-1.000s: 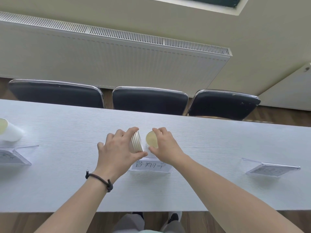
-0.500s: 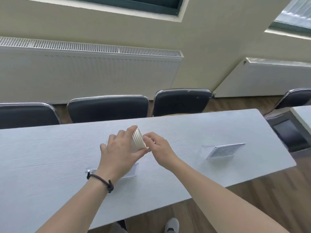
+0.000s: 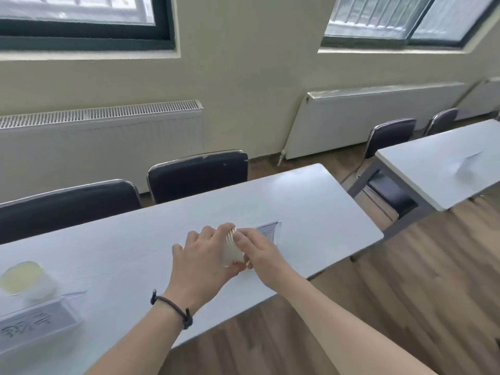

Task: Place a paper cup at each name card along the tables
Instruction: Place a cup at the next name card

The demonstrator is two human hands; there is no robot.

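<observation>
My left hand (image 3: 204, 257) grips a stack of white paper cups (image 3: 231, 249) lying on its side above the long white table (image 3: 130, 247). My right hand (image 3: 258, 251) has its fingers on the stack's open end, pinching the rim of the outermost cup. Just behind my right hand stands a clear name card (image 3: 269, 230). At the far left a single paper cup (image 3: 27, 280) stands upright behind another name card (image 3: 35, 324).
Dark chairs (image 3: 197, 175) line the table's far side, in front of white radiators (image 3: 100, 136). A second white table (image 3: 443, 169) with a name card (image 3: 469, 159) stands to the right across a gap of wooden floor (image 3: 405, 280).
The view has swung right along the table. Both hands moved with the cup stack from the middle name card to the one near the table's right end; a placed cup now stands at the left.
</observation>
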